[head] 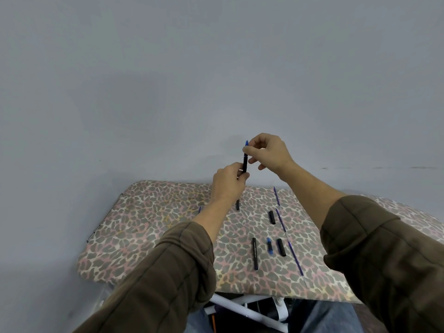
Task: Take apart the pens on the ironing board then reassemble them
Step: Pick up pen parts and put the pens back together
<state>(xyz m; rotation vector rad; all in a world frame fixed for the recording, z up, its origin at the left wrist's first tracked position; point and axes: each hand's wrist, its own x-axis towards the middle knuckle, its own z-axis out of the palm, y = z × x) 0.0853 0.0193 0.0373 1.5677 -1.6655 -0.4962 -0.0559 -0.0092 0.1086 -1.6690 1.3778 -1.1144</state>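
Two raised hands share an upright pen [245,162]: left hand [227,183] grips barrel, right hand [269,152] pinches tip.

The left side of the ironing board [134,236] is open cloth, with room for a hand from near edge to far edge. Right of middle it is cluttered: a black barrel [255,254], a blue tip piece [269,246] and a black cap [281,247] lie side by side near the front, and a long blue refill [288,243] runs near-to-far just right of them. Over the far middle the left hand [228,183] and right hand [269,152] hold a pen [245,163] upright, barring passage there. A wall [216,68] closes the far side.
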